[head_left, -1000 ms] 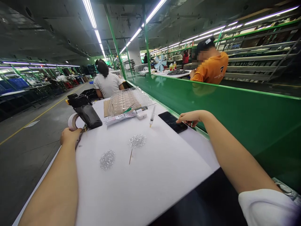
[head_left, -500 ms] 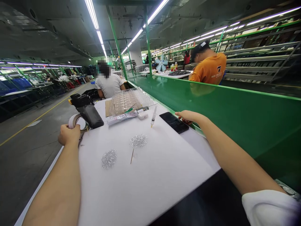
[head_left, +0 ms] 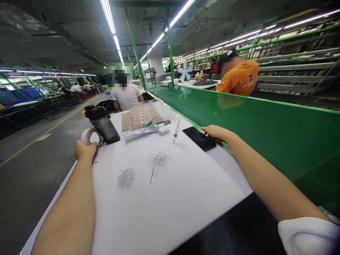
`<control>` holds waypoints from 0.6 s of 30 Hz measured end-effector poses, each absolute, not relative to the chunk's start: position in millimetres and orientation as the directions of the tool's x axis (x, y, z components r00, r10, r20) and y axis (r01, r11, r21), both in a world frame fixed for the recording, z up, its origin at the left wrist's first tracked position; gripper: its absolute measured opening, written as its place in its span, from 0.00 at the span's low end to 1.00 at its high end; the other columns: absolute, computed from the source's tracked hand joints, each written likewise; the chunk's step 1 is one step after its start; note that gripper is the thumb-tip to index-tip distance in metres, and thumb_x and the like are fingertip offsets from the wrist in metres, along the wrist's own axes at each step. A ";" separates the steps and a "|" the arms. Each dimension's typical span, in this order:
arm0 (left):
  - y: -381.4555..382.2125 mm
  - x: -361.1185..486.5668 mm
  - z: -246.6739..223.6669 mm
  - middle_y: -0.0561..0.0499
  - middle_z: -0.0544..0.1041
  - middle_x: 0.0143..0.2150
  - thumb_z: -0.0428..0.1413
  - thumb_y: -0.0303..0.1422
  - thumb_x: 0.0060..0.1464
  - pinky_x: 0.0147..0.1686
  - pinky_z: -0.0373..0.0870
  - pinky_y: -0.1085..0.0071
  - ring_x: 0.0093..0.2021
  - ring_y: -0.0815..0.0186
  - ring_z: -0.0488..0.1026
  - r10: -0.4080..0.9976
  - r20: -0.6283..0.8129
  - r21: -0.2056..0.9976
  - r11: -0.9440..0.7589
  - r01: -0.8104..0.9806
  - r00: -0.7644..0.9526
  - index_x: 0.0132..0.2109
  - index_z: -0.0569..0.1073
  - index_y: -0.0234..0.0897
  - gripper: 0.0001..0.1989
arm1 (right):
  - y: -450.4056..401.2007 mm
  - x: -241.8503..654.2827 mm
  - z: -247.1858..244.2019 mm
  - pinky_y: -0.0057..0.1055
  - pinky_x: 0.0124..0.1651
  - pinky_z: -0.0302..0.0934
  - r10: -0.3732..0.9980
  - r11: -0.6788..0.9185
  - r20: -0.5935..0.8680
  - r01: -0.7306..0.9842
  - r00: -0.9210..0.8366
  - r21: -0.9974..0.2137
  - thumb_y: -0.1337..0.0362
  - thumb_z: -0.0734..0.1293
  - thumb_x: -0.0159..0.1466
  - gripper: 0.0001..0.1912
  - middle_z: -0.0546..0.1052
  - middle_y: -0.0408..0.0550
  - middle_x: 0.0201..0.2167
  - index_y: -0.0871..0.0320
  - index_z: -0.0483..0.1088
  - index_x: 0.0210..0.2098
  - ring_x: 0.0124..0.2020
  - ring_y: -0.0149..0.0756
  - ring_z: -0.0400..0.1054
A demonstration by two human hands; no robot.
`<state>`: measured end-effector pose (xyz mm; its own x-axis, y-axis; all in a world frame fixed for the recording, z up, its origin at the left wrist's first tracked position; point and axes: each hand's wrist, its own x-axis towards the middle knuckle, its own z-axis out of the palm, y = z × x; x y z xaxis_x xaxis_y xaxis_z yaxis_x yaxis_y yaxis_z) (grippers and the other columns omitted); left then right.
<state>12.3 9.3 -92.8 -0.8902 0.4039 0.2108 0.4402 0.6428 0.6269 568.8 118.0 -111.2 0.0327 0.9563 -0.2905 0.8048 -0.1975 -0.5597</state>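
Note:
My left hand [head_left: 85,150] sits at the lower rim of a roll of tape [head_left: 90,137], its fingers curled against it. The roll leans on a black handheld device [head_left: 102,126]. My right hand [head_left: 215,132] rests with its fingertips at the edge of a black smartphone [head_left: 199,138], holding nothing. On the white foam table top [head_left: 186,198] lie two heaps of clear rhinestones [head_left: 126,178] [head_left: 159,159], with a wooden toothpick [head_left: 152,175] below the farther heap. Farther up lie a syringe [head_left: 175,131], a tube of glue [head_left: 140,132] and a clear plastic tray [head_left: 150,114].
A green divider wall [head_left: 252,131] runs along the table's right side. A small white case [head_left: 164,130] lies by the tube. Beyond, a co-worker in a grey shirt [head_left: 126,97] and another in an orange shirt [head_left: 237,78] sit at the line.
My left hand has crept up against the tape roll. The whole view has shifted slightly as my head moved. The roll, phone and rhinestones keep their places on the table.

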 end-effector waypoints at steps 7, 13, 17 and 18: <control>4.0 24.8 -84.7 0.35 0.86 0.71 0.65 0.36 0.73 0.73 0.79 0.43 0.74 0.40 0.83 0.287 0.332 0.697 0.567 0.439 -0.898 0.59 0.75 0.42 0.13 | 116.7 568.4 -111.5 0.35 0.41 0.72 0.958 -0.201 -0.285 0.797 0.038 -0.569 0.58 0.67 0.82 0.15 0.79 0.51 0.32 0.57 0.85 0.47 0.34 0.43 0.75; 3.7 24.1 -85.0 0.31 0.87 0.66 0.68 0.35 0.68 0.68 0.82 0.47 0.72 0.36 0.84 0.398 0.239 0.607 0.650 0.456 -0.886 0.58 0.76 0.38 0.16 | 115.5 566.1 -110.6 0.34 0.40 0.70 0.959 -0.187 -0.281 0.822 0.034 -0.538 0.59 0.67 0.81 0.13 0.77 0.50 0.32 0.56 0.82 0.44 0.36 0.43 0.76; 4.7 20.9 -86.7 0.24 0.84 0.72 0.68 0.33 0.66 0.70 0.81 0.48 0.74 0.35 0.83 0.419 0.201 0.582 0.676 0.452 -0.885 0.61 0.77 0.34 0.20 | 113.0 564.0 -109.1 0.35 0.42 0.70 0.963 -0.190 -0.264 0.831 0.055 -0.522 0.58 0.74 0.78 0.10 0.79 0.51 0.36 0.55 0.80 0.40 0.37 0.43 0.76; 5.1 19.6 -87.6 0.23 0.84 0.72 0.69 0.33 0.65 0.70 0.80 0.49 0.75 0.35 0.83 0.424 0.188 0.578 0.681 0.449 -0.886 0.61 0.78 0.33 0.20 | 112.7 563.7 -109.0 0.35 0.42 0.71 0.965 -0.188 -0.256 0.836 0.060 -0.516 0.59 0.75 0.77 0.09 0.79 0.51 0.36 0.55 0.79 0.39 0.37 0.43 0.76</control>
<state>19.6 5.1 -87.6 -0.8859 0.4240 0.1880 0.4488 0.6815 0.5781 563.7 112.7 -109.0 0.0597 0.9650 -0.2555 0.8355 -0.1883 -0.5161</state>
